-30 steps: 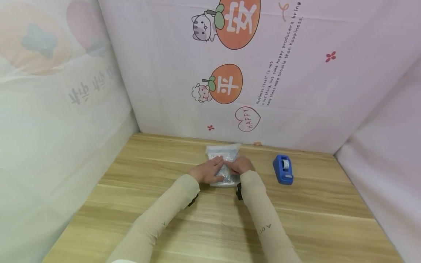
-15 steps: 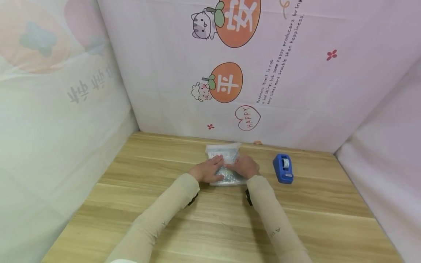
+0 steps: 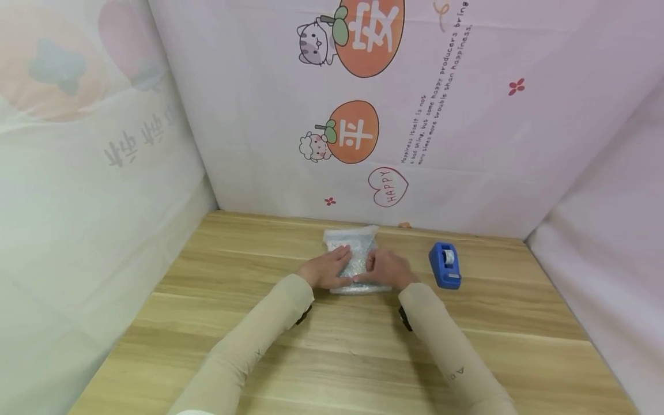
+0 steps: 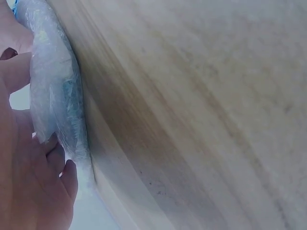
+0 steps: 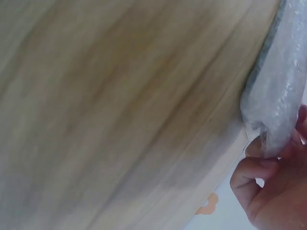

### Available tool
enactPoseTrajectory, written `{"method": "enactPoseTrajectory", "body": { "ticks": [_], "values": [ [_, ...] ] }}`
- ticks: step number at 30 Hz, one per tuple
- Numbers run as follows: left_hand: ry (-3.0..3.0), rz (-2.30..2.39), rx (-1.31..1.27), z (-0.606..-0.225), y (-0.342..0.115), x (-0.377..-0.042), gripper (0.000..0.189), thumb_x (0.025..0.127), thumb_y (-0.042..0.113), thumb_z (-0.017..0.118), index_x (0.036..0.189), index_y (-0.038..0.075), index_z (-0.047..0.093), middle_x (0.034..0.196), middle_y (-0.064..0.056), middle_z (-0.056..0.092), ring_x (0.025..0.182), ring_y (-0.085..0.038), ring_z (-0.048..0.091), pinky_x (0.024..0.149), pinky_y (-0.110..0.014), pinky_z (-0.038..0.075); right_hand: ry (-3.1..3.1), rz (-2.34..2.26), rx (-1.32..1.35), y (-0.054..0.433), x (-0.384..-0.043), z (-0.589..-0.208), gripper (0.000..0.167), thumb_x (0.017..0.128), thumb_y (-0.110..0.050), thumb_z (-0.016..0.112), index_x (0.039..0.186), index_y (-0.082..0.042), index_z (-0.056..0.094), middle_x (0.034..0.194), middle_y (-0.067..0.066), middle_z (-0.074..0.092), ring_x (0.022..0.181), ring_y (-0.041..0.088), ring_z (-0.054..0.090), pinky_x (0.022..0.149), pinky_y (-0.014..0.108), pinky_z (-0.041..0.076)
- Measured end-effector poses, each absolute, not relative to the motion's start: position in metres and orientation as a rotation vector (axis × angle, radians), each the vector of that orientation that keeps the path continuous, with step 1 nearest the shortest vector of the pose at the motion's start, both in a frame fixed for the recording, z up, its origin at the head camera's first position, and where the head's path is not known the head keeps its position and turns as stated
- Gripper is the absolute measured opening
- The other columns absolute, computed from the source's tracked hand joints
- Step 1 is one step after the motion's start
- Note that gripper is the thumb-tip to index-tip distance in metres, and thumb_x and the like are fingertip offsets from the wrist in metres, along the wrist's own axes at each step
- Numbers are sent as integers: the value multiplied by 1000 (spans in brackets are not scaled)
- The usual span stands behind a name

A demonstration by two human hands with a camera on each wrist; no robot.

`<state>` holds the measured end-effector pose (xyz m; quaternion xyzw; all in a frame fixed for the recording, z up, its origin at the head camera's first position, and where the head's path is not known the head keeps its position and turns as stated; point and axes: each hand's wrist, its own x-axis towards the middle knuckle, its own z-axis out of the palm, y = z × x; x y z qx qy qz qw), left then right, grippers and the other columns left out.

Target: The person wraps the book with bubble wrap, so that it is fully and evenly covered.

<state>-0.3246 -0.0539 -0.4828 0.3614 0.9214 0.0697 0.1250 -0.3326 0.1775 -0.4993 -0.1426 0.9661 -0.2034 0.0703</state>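
Observation:
A flat bubble-wrapped package (image 3: 354, 237) lies on the wooden table near the back wall; what is inside cannot be made out. Its clear wrap (image 4: 55, 81) bulges beside the fingers in the left wrist view. My left hand (image 3: 324, 271) rests on the package's left part with fingers extended. Across from it, my right hand (image 3: 388, 268) has its fingers curled while the thumb stretches left over the wrap, close to the left thumb. In the right wrist view, curled fingers of the right hand (image 5: 283, 187) sit beside the package's edge (image 5: 276, 91).
A blue tape dispenser (image 3: 445, 266) with a roll in it stands right of the package. Printed white cloth (image 3: 270, 115) forms the back wall, and pale cloth hangs at both sides. The wooden tabletop (image 3: 332, 357) stretches toward the person.
My right hand has shifted right and its thumb has moved down toward the package's near edge. The left hand stays in place on the wrap. The tape dispenser has not moved.

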Motion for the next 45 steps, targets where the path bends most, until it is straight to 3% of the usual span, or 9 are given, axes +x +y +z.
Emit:
{"method": "enactPoseTrajectory", "body": {
  "ticks": [9, 13, 20, 26, 32, 38, 45],
  "values": [
    [2680, 226, 1031, -483, -56, -325, 83, 109, 49, 50, 167, -1, 18, 179, -16, 12, 167, -31, 13, 137, -40, 16, 2708, -657, -652, 192, -319, -489, 63, 67, -56, 97, 106, -20, 64, 98, -1, 64, 87, 15, 59, 74, 31, 51],
    [2681, 253, 1030, -484, -59, -324, 83, 109, 49, 50, 167, -1, 19, 178, -16, 12, 167, -31, 13, 137, -41, 17, 2661, -834, -726, 204, -313, -485, 53, 79, -45, 93, 115, -14, 69, 108, 1, 68, 98, 15, 62, 87, 34, 55],
    [2676, 359, 1068, -493, -66, -326, 82, 109, 48, 48, 167, -2, 18, 178, -18, 11, 167, -34, 11, 137, -44, 16, 2756, -952, -673, 218, -296, -475, 43, 103, -30, 69, 133, 1, 65, 123, 15, 72, 114, 27, 67, 99, 49, 59],
    [2657, 488, 1060, -496, -70, -328, 84, 109, 47, 50, 168, 0, 14, 179, -16, 7, 167, -33, 7, 137, -46, 12, 2906, -768, -643, 228, -284, -471, 50, 110, -31, 57, 144, 6, 58, 144, 24, 64, 134, 42, 61, 112, 59, 52],
    [2685, 560, 1106, -494, -75, -325, 82, 109, 43, 52, 167, -3, 18, 178, -20, 11, 167, -37, 9, 137, -50, 15, 3012, -501, -609, 235, -274, -468, 60, 113, -39, 46, 156, 3, 46, 158, 28, 51, 146, 49, 49, 120, 65, 42],
    [2814, 412, 1141, -489, -84, -321, 80, 108, 45, 50, 167, -2, 21, 177, -21, 17, 165, -37, 16, 136, -51, 19, 3126, -269, -668, 240, -273, -472, 68, 112, -42, 47, 160, 6, 37, 163, 32, 42, 151, 51, 42, 124, 65, 36],
    [2959, 326, 1021, -489, -101, -313, 86, 105, 53, 52, 167, 2, 24, 176, -20, 21, 163, -39, 24, 132, -59, 25, 3164, -199, -622, 246, -274, -477, 75, 111, -51, 44, 163, 1, 31, 168, 29, 34, 155, 50, 36, 124, 73, 30]
  ]
}}
